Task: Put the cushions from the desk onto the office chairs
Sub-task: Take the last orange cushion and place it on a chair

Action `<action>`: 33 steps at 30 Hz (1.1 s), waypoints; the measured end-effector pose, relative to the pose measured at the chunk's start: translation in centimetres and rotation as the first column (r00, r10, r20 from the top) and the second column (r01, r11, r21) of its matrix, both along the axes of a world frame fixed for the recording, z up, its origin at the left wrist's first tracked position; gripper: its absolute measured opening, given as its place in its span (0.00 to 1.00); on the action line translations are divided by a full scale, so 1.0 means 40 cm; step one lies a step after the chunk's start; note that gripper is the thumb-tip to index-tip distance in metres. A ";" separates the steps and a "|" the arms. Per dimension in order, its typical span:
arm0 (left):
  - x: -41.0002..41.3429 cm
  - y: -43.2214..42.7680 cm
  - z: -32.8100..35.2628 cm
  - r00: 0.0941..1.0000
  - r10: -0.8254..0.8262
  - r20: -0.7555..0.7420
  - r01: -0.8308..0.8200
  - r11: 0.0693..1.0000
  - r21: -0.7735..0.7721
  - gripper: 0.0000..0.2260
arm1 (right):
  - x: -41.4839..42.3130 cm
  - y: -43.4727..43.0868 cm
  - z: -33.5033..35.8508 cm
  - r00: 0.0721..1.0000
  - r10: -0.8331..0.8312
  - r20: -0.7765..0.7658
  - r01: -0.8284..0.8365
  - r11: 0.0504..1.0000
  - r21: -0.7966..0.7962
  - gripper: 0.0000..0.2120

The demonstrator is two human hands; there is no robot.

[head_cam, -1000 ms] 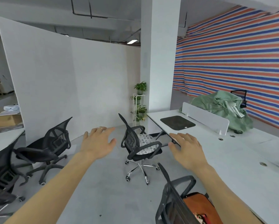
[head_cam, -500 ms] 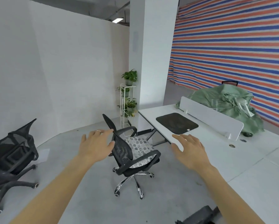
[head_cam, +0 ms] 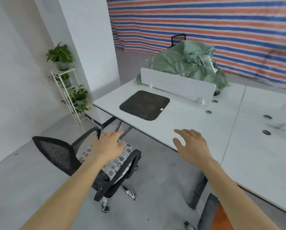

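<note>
- Hovering open, empty: left grip (head_cam: 108, 144) over the cushioned chair (head_cam: 56, 151), right grip (head_cam: 191, 144) over the bench (head_cam: 197, 123) edge.
- Dark cushion (head_cam: 144, 105) lies flat farther along bench.
- Risk: a shallow pinch slides it, not lifts.

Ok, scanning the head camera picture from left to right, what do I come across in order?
The plant stand → dark cushion on the desk → right hand → rightmost cable holes. The office chair and left hand overlap these, so I left them out.

Open desktop (head_cam: 170, 121) before dark cushion (head_cam: 144, 105); divider (head_cam: 177, 84) behind.
</note>
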State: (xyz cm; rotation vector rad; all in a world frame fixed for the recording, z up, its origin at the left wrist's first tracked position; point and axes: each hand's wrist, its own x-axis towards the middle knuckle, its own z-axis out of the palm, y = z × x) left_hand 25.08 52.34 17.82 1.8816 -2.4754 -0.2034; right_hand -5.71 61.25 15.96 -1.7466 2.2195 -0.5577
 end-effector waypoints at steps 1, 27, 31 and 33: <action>-0.025 -0.047 -0.019 1.000 -0.023 0.007 0.023 1.000 0.010 0.25 | -0.012 -0.034 -0.020 1.000 -0.010 0.010 0.009 1.000 0.016 0.23; -0.577 -1.087 -0.632 0.915 -0.372 0.156 0.301 0.887 0.350 0.28 | -0.328 -0.820 -0.678 0.924 -0.376 -0.068 0.359 0.793 0.492 0.27; -0.592 -1.154 -0.706 0.941 -0.303 0.148 0.240 0.909 0.340 0.31 | -0.322 -0.801 -0.765 0.918 -0.378 -0.118 0.390 0.813 0.433 0.29; -0.594 -1.164 -0.737 0.939 -0.301 0.164 0.236 0.915 0.328 0.32 | -0.313 -0.788 -0.799 0.915 -0.381 -0.131 0.399 0.814 0.421 0.29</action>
